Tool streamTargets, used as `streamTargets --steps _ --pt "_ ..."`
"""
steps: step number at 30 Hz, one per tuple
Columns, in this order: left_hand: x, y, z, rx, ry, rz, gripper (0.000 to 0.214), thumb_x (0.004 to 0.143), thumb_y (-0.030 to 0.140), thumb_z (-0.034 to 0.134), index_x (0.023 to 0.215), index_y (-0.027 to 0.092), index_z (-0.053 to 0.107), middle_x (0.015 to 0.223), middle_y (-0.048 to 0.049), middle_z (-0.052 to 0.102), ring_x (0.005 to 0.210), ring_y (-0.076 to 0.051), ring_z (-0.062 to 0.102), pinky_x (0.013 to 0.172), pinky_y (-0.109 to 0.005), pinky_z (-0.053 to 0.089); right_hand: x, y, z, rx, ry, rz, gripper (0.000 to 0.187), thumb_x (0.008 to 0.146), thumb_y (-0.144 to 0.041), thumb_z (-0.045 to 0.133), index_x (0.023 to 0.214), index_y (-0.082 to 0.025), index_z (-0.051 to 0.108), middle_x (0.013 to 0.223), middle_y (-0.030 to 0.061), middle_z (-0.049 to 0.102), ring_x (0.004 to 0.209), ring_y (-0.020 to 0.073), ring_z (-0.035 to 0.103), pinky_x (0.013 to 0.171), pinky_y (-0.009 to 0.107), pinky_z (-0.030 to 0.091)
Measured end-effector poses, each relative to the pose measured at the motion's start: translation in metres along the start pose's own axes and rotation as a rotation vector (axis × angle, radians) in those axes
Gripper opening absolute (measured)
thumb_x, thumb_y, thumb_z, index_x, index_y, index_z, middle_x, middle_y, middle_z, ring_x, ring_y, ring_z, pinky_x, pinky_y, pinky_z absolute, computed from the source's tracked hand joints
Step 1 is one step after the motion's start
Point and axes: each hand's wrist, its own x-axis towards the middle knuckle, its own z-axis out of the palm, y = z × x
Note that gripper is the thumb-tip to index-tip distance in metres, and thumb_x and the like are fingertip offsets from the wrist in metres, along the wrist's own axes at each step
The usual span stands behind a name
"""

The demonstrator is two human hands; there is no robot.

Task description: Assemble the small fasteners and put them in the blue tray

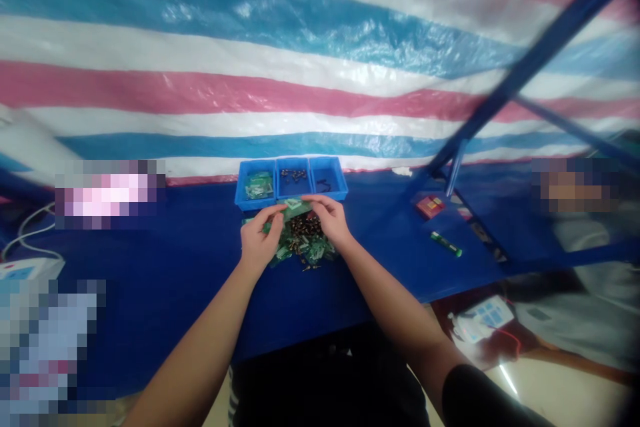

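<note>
Between my two hands a small green plastic packet [294,204] is held up, a pale piece showing in it. My left hand [261,235] pinches its left end between thumb and fingers. At its right end, my right hand [330,217] closes on the packet with the fingertips. Below lies a pile of green packets [320,250] mixed with small brass-coloured and dark metal parts [305,227]. Just behind the hands stand three joined blue bins: the left bin [240,195] holds green packets, the middle bin [293,195] small metal parts, the right bin [337,177] a few dark thin pieces.
On the blue table [190,307], a red box [429,205] and a green tube-like item [446,243] lie to the right. A slanted blue post [495,103] rises there. Another person [590,233] is at the far right. Striped sheeting [280,93] hangs behind.
</note>
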Motion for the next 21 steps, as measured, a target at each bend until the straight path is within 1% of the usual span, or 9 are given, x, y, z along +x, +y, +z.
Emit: streamTargets --steps 3,6,9,11,14,16,17,19,21 --pt "0.001 0.001 0.0 -0.003 0.016 -0.005 0.026 0.088 0.035 0.058 0.105 0.022 0.072 0.095 -0.0033 0.074 0.083 -0.017 0.07 0.076 -0.026 0.054 0.0 -0.002 0.0 0.003 -0.004 -0.014 0.027 0.084 -0.045 0.064 0.099 -0.025 0.074 0.097 0.0029 0.073 0.077 0.0175 0.066 0.072 0.032 0.055" --pt "0.001 0.002 0.001 -0.011 0.013 -0.015 0.025 0.085 0.035 0.063 0.103 0.021 0.072 0.093 -0.0034 0.075 0.08 -0.017 0.07 0.074 -0.026 0.055 -0.001 -0.001 0.001 -0.009 -0.02 -0.07 0.026 0.08 -0.041 0.069 0.098 -0.024 0.074 0.1 0.0038 0.073 0.085 0.0185 0.066 0.076 0.031 0.055" --pt "0.002 0.002 0.004 0.003 0.0 -0.01 0.02 0.083 0.034 0.065 0.096 0.022 0.074 0.091 -0.003 0.075 0.076 -0.016 0.07 0.071 -0.025 0.056 -0.002 -0.001 0.002 -0.036 -0.029 -0.117 0.023 0.082 -0.038 0.067 0.099 -0.024 0.074 0.102 0.0045 0.073 0.087 0.0186 0.067 0.079 0.032 0.054" --pt "0.002 0.002 0.005 0.007 -0.032 0.002 0.018 0.083 0.033 0.064 0.092 0.022 0.075 0.089 -0.0025 0.076 0.074 -0.015 0.07 0.071 -0.025 0.056 -0.002 -0.001 0.002 -0.053 -0.026 -0.134 0.022 0.083 -0.038 0.066 0.098 -0.024 0.074 0.103 0.0045 0.073 0.091 0.0194 0.067 0.08 0.033 0.054" --pt "0.002 0.003 0.004 0.02 -0.068 0.032 0.019 0.084 0.033 0.063 0.093 0.022 0.076 0.088 -0.0025 0.076 0.073 -0.015 0.069 0.07 -0.025 0.056 -0.002 -0.003 0.003 -0.048 -0.01 -0.118 0.023 0.084 -0.04 0.065 0.099 -0.024 0.074 0.105 0.0044 0.073 0.094 0.02 0.068 0.08 0.033 0.054" --pt "0.003 0.004 0.001 0.052 -0.043 0.047 0.021 0.084 0.034 0.064 0.096 0.023 0.076 0.089 -0.0029 0.076 0.072 -0.015 0.069 0.069 -0.025 0.056 -0.002 -0.004 0.003 -0.01 0.022 -0.088 0.025 0.085 -0.042 0.064 0.1 -0.024 0.073 0.104 0.0046 0.073 0.091 0.0195 0.068 0.077 0.032 0.055" --pt "0.004 0.005 -0.001 0.069 -0.011 0.043 0.023 0.084 0.034 0.064 0.099 0.023 0.076 0.089 -0.0031 0.076 0.072 -0.015 0.068 0.069 -0.025 0.056 -0.001 -0.004 0.003 0.015 0.036 -0.073 0.026 0.085 -0.042 0.063 0.1 -0.024 0.073 0.103 0.0048 0.073 0.088 0.0191 0.068 0.074 0.031 0.055" --pt "0.005 0.006 -0.005 0.079 0.064 0.001 0.031 0.084 0.035 0.064 0.111 0.022 0.073 0.09 -0.0034 0.075 0.072 -0.015 0.068 0.069 -0.026 0.056 0.0 -0.004 0.002 0.061 0.048 -0.046 0.026 0.086 -0.042 0.063 0.1 -0.023 0.072 0.101 0.0052 0.074 0.085 0.0187 0.069 0.07 0.03 0.054" --pt "0.007 0.007 -0.007 0.049 0.127 -0.053 0.042 0.085 0.036 0.063 0.124 0.021 0.065 0.091 -0.004 0.075 0.077 -0.016 0.069 0.075 -0.028 0.057 0.001 -0.002 0.002 0.086 0.039 -0.03 0.024 0.085 -0.041 0.065 0.098 -0.022 0.072 0.097 0.0054 0.074 0.083 0.0186 0.07 0.069 0.029 0.054"
